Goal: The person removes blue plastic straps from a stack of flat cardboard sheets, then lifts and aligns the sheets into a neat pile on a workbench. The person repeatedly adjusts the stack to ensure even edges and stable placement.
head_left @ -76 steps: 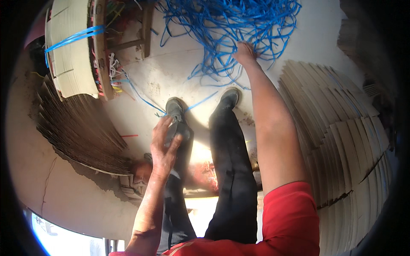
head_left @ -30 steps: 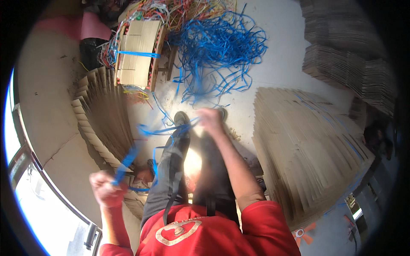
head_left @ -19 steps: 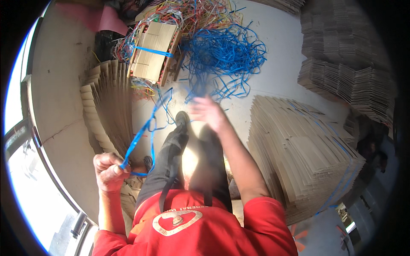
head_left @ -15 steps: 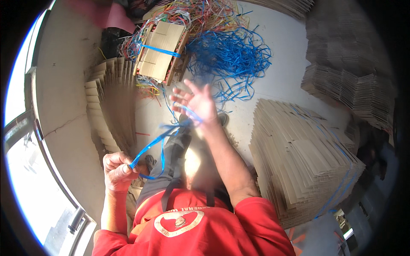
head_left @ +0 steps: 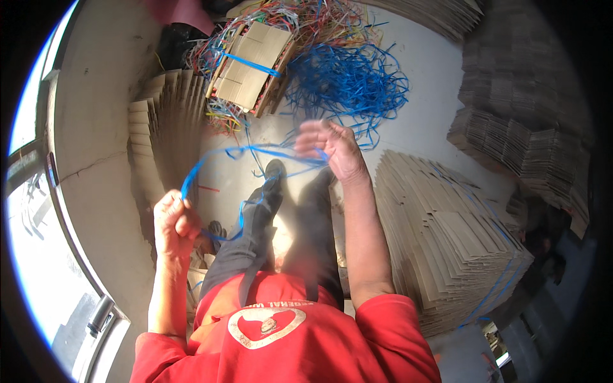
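Apparently at a spreading-out step, the blue strap (head_left: 189, 174) I watch remotely arcs between hands set apart, left hand (head_left: 175, 223) clenched on it, right hand (head_left: 335, 148) open with strap by its palm, where, I judge, a closing grip is needed next.

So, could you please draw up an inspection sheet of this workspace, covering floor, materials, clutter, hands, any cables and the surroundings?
Surface: pale floor, with a thin red strip on it.
Job's things: blue plastic strap, looping between the hands.
Clutter: blue strapping tangle; multicoloured strapping tangle beyond it.
Hands: left hand closed on the strap; right hand open and blurred, contact with the strap unclear.
Cables: nothing seen.
Surroundings: cracked wall at left; tall cardboard stack at right; cardboard bundle ahead, blue band across it.
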`<state>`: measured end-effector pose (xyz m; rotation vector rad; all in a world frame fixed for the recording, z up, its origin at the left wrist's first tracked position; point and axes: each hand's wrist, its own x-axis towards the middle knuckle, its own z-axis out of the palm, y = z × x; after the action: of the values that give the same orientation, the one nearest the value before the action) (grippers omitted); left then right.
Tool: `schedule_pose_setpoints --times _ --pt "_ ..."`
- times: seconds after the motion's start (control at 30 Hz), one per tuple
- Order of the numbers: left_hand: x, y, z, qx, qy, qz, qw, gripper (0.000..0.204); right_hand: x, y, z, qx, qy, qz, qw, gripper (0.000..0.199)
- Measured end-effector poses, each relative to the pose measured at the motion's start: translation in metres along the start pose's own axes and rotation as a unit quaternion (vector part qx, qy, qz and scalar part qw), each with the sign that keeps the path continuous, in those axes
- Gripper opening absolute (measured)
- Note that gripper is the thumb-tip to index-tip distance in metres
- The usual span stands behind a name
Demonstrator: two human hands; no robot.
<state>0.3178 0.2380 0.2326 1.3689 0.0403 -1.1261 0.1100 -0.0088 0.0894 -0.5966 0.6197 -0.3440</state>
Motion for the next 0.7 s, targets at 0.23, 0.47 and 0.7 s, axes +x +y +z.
schedule_pose_setpoints --times 0.23,0.47,0.7 --pt "0.025 0.015 -0.033 -0.045 0.066 0.045 0.996 0.016 -0.039 -0.010 -0.019 -0.072 -0.001 0.079 0.994 0.028" --pt "0.028 0.020 -0.048 -0.012 0.103 0.051 0.993 0.016 -0.048 -0.009 -0.040 0.014 0.045 0.037 0.998 0.025" --pt "0.002 0.003 0.002 0.193 -0.006 0.031 0.981 0.015 -0.033 0.044 0.059 0.036 -0.152 0.147 0.977 0.062"
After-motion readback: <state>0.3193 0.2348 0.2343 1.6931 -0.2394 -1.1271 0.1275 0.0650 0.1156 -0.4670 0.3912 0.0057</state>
